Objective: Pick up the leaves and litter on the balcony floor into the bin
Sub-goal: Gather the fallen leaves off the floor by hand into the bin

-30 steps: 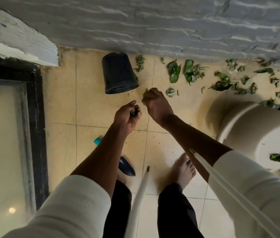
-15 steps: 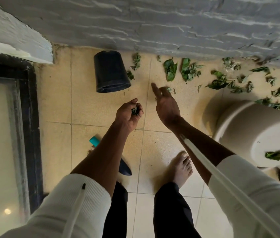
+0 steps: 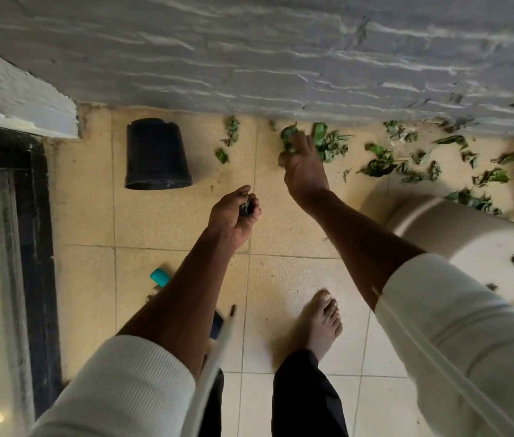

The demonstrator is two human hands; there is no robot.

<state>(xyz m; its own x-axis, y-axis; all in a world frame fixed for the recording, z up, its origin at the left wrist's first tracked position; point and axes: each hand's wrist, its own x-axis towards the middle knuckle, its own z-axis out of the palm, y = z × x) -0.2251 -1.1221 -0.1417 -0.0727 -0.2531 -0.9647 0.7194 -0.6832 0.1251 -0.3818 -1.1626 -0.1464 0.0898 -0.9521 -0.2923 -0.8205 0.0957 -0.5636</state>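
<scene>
A: While the right hand reaches to the foot of the grey wall, its fingers close on a green leaf; blur there, so call it a pinch, loosely judged.

B: Left hand?

A: Curled round a small dark wad of leaves, held above the tile floor, between the black bin and the reaching arm.

B: Bin position?

A: On the floor near the wall, well left of the main leaf scatter. Mouth seems to face the person; cannot tell whether it stands or lies tipped.

B: Remaining litter?

A: Plenty. Two scraps just right of the bin, a thick line along the wall running right, more beside and on the pale tub. Task looks early.

B: Risks?

A: First, the left fist is filling; another leaf pushed in could squeeze bits out, and they would land on tile already picked over. Second, the leaves look limp and torn, so a fingertip pinch may lift only part of one. Third, the long stretch toward the wall on bare feet puts weight forward; a slip is possible if the tiles are damp, which I cannot tell. Fourth, a throw from this range at a bin whose opening I cannot read may miss.
</scene>
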